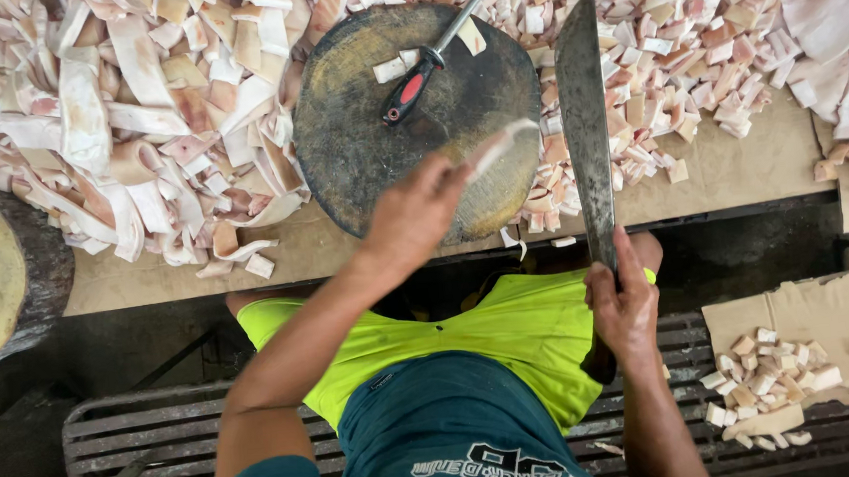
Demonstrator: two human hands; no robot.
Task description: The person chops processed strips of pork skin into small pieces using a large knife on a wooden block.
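My right hand (pixel 624 304) is clamped on the handle of the long cleaver (pixel 584 128), blade pointing away over the bench's near edge so it stays clear of my other arm. My left hand (pixel 413 214) pinches a pale strip (pixel 503 143), blurred, just over the round chopping block (pixel 358 143), near its front rim. A sharpening steel (pixel 432 59) rests on the block's far side
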